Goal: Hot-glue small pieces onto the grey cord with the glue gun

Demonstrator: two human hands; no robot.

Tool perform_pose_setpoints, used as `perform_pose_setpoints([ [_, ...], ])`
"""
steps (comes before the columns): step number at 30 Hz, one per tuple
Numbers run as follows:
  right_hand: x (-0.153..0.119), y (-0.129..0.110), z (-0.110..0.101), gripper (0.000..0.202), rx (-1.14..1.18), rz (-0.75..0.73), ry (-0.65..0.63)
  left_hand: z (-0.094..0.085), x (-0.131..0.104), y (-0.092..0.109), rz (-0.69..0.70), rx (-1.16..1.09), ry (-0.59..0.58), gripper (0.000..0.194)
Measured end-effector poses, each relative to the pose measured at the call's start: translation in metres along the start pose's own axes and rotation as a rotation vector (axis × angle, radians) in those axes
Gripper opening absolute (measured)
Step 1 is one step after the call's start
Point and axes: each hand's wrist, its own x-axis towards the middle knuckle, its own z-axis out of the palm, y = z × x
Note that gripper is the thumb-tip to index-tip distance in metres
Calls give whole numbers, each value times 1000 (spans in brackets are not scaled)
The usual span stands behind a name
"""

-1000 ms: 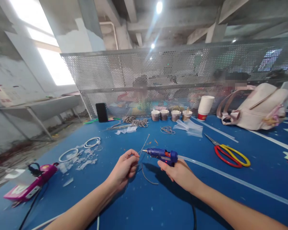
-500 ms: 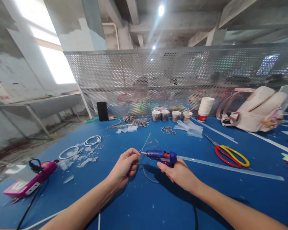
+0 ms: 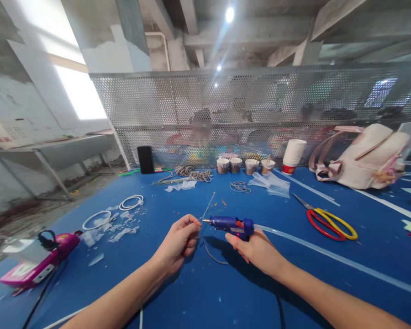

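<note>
Perforated grey metal mesh (image 3: 150,109) stands along the far edge of the smooth blue table (image 3: 123,283); the left hand (image 3: 178,242), near the middle, pinches a thin, twisted grey cord (image 3: 208,204) between thumb and fingertips; the right hand (image 3: 260,249) is wrapped round the handle of a glossy blue glue gun (image 3: 229,224), its tapered nozzle just beside the left fingertips; a long translucent glue stick (image 3: 315,247) runs from its back toward the right edge; toward the left edge lie smooth white rings (image 3: 97,220) among flaky, clear scraps (image 3: 125,234).
</note>
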Motion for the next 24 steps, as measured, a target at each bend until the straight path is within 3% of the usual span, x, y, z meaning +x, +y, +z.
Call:
perform_pose_setpoints([
  [18, -2, -6, -2, 28, -85, -19, -18, -1, 0, -2, -27, 23, -5, 12],
  [24, -1, -6, -3, 31, -178, 47, -29, -2, 2, -2, -39, 22, -3, 12],
])
